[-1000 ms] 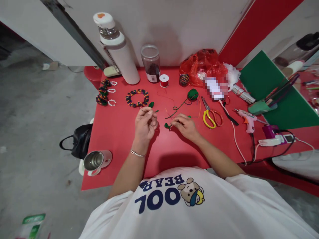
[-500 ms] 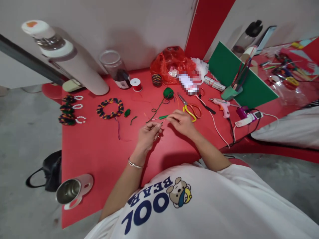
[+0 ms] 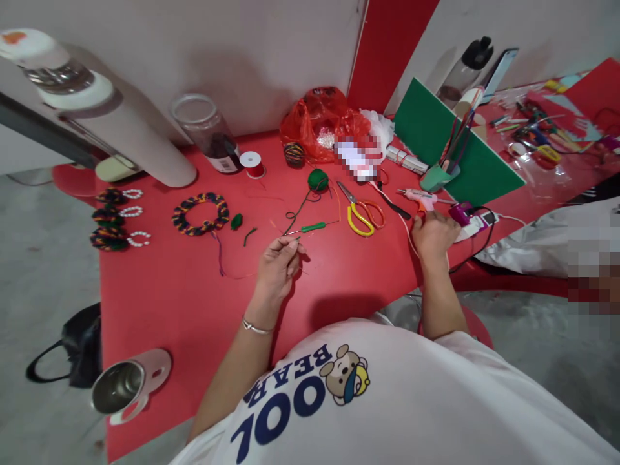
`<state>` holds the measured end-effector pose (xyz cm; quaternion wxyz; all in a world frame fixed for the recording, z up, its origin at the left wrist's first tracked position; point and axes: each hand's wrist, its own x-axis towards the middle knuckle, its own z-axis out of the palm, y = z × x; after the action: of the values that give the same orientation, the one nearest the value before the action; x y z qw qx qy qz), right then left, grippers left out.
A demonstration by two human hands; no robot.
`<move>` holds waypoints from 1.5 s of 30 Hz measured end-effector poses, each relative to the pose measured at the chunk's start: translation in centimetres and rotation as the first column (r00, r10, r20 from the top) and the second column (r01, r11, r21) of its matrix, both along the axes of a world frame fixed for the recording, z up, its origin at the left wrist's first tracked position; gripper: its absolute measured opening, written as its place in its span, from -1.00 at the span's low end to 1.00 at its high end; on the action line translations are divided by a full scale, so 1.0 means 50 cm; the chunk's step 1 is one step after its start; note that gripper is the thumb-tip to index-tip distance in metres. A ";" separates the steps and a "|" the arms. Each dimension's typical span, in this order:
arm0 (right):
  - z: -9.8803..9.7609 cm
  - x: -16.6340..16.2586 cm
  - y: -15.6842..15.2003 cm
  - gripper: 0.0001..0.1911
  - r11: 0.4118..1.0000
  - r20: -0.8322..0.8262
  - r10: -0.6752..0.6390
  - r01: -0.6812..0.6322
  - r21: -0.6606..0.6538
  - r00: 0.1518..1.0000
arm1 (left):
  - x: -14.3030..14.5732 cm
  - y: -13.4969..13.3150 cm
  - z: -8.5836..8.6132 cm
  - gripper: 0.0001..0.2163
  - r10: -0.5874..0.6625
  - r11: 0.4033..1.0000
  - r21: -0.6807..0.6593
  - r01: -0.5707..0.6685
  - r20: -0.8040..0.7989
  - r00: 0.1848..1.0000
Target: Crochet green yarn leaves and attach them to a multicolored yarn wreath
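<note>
My left hand [image 3: 278, 263] hovers over the red table [image 3: 184, 290] with its fingers pinched on something small I cannot make out. A green-handled crochet hook [image 3: 310, 228] lies just beyond its fingertips. My right hand [image 3: 432, 235] has reached to the right and closes on the handle of the pink glue gun [image 3: 420, 196]. A ball of green yarn [image 3: 318, 179] trails a strand toward the hook. Yellow-handled scissors [image 3: 358, 213] lie between my two hands.
A multicoloured yarn ring [image 3: 200, 213], small green leaf pieces [image 3: 236, 221], pearl-and-yarn pieces [image 3: 119, 218], a red thread spool [image 3: 252, 163], a jar [image 3: 206, 132], a white flask [image 3: 97, 123] and a red bag [image 3: 322, 119] stand on the table. A steel mug [image 3: 126, 385] sits at the near left corner. A power strip [image 3: 477, 226] lies right.
My right hand left the green hook on the table and moved right to the glue gun. My left hand stayed pinched. The view swung to the right.
</note>
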<state>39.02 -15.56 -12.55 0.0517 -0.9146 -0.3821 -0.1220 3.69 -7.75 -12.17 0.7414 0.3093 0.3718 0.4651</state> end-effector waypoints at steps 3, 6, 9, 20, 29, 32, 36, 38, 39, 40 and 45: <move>-0.001 -0.009 -0.001 -0.50 0.998 -0.004 -0.049 0.049 0.041 0.999 | -0.005 -0.001 -0.001 -0.67 0.023 1.000 -0.005 -0.023 0.001 1.000; -0.003 -0.015 -0.011 -0.51 0.996 -0.007 -0.056 0.057 0.072 0.998 | -0.007 -0.001 -0.003 -0.69 0.034 0.999 0.001 -0.034 0.006 0.999; -0.005 -0.010 -0.025 -0.48 0.998 0.005 0.008 -0.009 0.066 1.000 | -0.003 -0.002 -0.005 -0.68 0.028 1.000 -0.009 -0.028 0.015 0.999; 0.017 -0.056 0.041 -0.48 0.949 -0.109 0.297 -0.281 0.142 0.948 | 0.010 -0.008 0.004 -0.66 0.021 0.999 -0.030 -0.020 0.017 1.000; 0.041 -0.176 0.139 -0.38 0.857 -0.246 0.438 -0.484 -0.177 0.865 | -0.006 -0.012 0.016 -0.67 0.071 0.994 -0.086 -0.068 0.034 0.997; 0.046 -0.162 0.136 -0.31 0.863 -0.233 0.395 -0.446 -0.236 0.889 | -0.010 -0.012 0.021 -0.66 0.091 0.993 -0.083 -0.085 0.066 0.994; 0.036 -0.137 0.110 -0.23 0.923 -0.225 0.305 -0.345 -0.170 0.925 | -0.012 -0.015 0.026 -0.65 0.120 0.989 -0.098 -0.110 0.096 0.988; 0.034 -0.128 0.087 -0.29 0.947 -0.246 0.306 -0.321 -0.021 0.920 | -0.013 -0.016 0.028 -0.64 0.133 0.987 -0.105 -0.123 0.105 0.985; 0.036 -0.127 0.074 -0.29 0.945 -0.256 0.327 -0.316 0.082 0.910 | -0.013 -0.016 0.028 -0.64 0.139 0.986 -0.107 -0.127 0.110 0.984; 0.041 -0.129 0.061 -0.25 0.923 -0.273 0.380 -0.340 0.182 0.884 | -0.013 -0.016 0.028 -0.64 0.141 0.986 -0.108 -0.129 0.116 0.983; 0.077 -0.212 0.015 -0.17 0.696 -0.304 0.716 -0.603 0.391 0.629 | -0.010 -0.016 0.028 -0.64 0.146 0.986 -0.102 -0.131 0.152 0.978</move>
<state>28.43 -14.79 -8.70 0.2924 -0.6967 -0.6518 0.0649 3.17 -8.54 -10.77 0.7479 0.2103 0.3529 0.5215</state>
